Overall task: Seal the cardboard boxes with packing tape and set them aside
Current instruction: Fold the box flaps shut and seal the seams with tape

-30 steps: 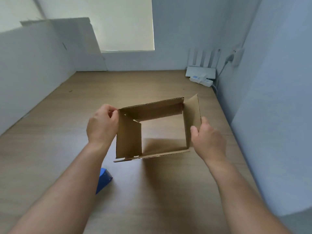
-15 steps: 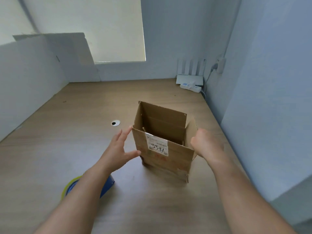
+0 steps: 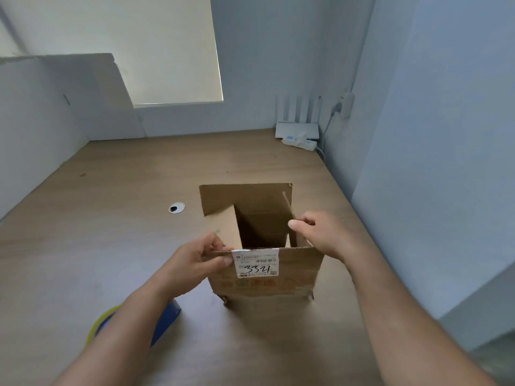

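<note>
On the pale wooden tabletop point(image 3: 111, 218), towards its right side, the brown corrugated cardboard box point(image 3: 264, 280) stands upright with its top open. The left hand point(image 3: 192, 260) pinches the near panel's top edge beside a white shipping label point(image 3: 255, 263). The right hand point(image 3: 323, 235) pinches the right-hand flap. The far flap stands up. This looks like the flap-folding step, before any taping. Next, the flaps need pressing flat and holding while one hand fetches the blue tape dispenser with its yellow-green roll point(image 3: 164, 321), which lies partly under the left forearm.
</note>
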`<state>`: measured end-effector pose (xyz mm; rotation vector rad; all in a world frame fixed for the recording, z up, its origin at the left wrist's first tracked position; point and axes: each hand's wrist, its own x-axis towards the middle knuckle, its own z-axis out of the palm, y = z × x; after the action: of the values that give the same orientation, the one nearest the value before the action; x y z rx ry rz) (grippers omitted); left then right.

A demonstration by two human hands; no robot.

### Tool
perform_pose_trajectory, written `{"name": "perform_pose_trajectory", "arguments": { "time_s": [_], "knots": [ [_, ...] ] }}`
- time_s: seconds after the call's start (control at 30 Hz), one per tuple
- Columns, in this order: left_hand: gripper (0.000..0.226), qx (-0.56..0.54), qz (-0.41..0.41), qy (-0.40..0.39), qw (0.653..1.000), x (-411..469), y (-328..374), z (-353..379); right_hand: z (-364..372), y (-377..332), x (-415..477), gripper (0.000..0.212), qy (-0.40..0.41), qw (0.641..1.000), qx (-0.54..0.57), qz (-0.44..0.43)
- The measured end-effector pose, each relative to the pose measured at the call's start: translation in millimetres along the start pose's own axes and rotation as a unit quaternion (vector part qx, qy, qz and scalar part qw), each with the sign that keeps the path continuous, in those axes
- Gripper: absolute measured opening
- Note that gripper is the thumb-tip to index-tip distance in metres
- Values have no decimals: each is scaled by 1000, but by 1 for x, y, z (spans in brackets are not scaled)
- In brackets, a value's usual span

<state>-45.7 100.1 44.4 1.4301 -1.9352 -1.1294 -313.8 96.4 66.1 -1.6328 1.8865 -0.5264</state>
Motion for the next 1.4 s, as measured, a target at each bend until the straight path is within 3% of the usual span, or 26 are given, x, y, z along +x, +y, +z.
{"name": "perform_pose_trajectory", "arguments": {
  "time_s": [0.1, 0.2, 0.37, 0.43, 0.57, 0.67, 0.7, 0.77, 0.83, 0.9, 1.0, 1.1, 1.23, 1.4],
  "knots": [
    [12, -59, -28, 11, 998, -1, -5, -1, 1, -3, -2, 56, -92, 992, 81, 12],
    [17, -101, -63, 26, 993, -3, -12, 1, -6, -2, -1, 83, -139, 984, 108, 29],
    [38, -159, -83, 34, 983, -2, -21, 3, -3, 10, 2, 87, -191, 978, 63, -56],
    [38, -165, -83, 45, 982, -1, -23, 5, 3, 15, 7, 82, -163, 984, 57, -43],
    [16, -166, -96, 136, 972, 6, -22, 12, 25, 19, 15, 50, -55, 994, 92, 3],
    [35, -99, -147, 196, 964, 14, -27, 17, 43, 18, 22, 42, 52, 997, 47, 23],
    [50, -80, -170, 190, 964, 16, -30, 19, 47, 18, 25, 48, 64, 997, 27, 40],
    [68, -114, -205, 166, 958, 16, -34, 21, 52, 20, 31, 80, 65, 995, 26, 70],
    [67, -171, -219, 143, 950, 15, -36, 22, 50, 19, 38, 110, 59, 997, 30, 39],
    [59, -184, -220, 129, 949, 16, -37, 23, 47, 13, 46, 118, 68, 997, 23, -32],
    [39, -180, -211, 116, 954, 20, -33, 25, 42, 3, 58, 109, 77, 987, 110, -88],
    [29, -165, -210, 118, 956, 22, -28, 27, 46, -2, 62, 85, 82, 970, 218, -65],
    [34, -140, -223, 116, 958, 23, -29, 24, 48, -2, 67, 71, 184, 964, 185, -58],
    [38, -123, -226, 111, 960, 26, -29, 24, 25, -17, 94, 48, 159, 975, 120, -94]
  ]
}}
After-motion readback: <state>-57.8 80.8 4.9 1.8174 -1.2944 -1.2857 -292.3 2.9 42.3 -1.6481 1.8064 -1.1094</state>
